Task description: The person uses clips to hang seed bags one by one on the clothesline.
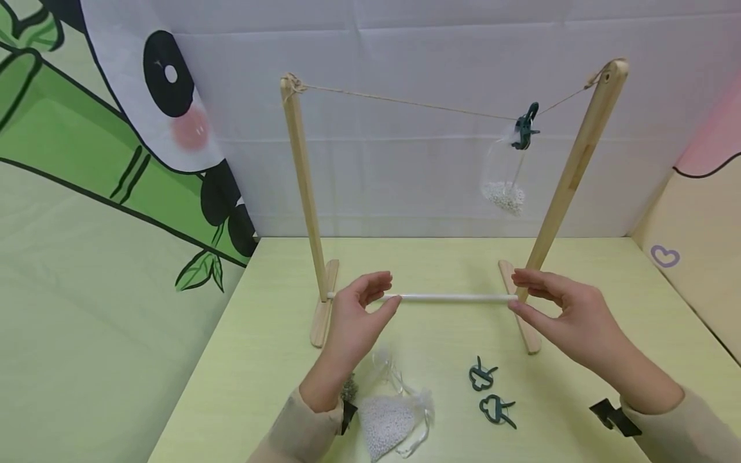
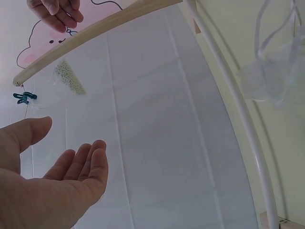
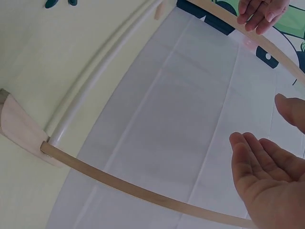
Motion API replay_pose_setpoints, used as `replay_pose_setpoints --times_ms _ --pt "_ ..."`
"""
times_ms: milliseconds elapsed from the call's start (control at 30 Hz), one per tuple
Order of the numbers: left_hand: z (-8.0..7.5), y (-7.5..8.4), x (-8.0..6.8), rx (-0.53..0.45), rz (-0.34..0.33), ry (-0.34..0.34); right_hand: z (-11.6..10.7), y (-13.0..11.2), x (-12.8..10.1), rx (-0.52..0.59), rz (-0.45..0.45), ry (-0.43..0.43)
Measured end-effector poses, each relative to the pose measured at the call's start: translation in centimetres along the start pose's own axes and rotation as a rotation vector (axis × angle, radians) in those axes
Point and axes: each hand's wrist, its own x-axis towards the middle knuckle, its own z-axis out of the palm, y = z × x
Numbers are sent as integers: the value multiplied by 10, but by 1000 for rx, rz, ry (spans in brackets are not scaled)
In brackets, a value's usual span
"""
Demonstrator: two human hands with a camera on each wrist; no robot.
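Your left hand (image 1: 356, 325) and right hand (image 1: 579, 321) hover released

Head view: both are near the wooden frame (image 1: 570, 173) on the worktop (image 1: 243, 386); a green clip (image 1: 525, 128) holds a bag of white beads (image 1: 503, 194) on its cord (image 1: 405, 100). Left wrist: your hand curves loosely, empty. Right wrist: likewise relaxed.

Your sleeves (image 1: 301, 427) are plain beige, and a small black wrist mount (image 1: 615, 418) shows beside each cuff (image 1: 658, 417).

Head view looking forward and down, near wrist views facing backdrop (image 1: 405, 177), all sharing white rod (image 1: 454, 298)
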Motion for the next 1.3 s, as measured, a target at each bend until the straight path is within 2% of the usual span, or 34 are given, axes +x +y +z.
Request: replay_pose_setpoints --times_ms 267,500,700,867,1067,1300 --pt "0 -8 -9 -22 -14 -7 6 4 -11 23 61 -26" --pt "0 -11 -10 -27 -18 -8 11 8 -15 35 55 -39" --pt "0 -14 -11 -31 -12 -21 18 13 -21 16 69 -87" --pt "2 -14 -13 -35 -7 -33 23 19 -26 -1 32 -150" --pt "8 -15 -17 -50 -35 -70 31 27 -31 -16 -43 -245" --pt "16 -21 -20 -33 -58 -89 42 35 -40 31 14 -417"
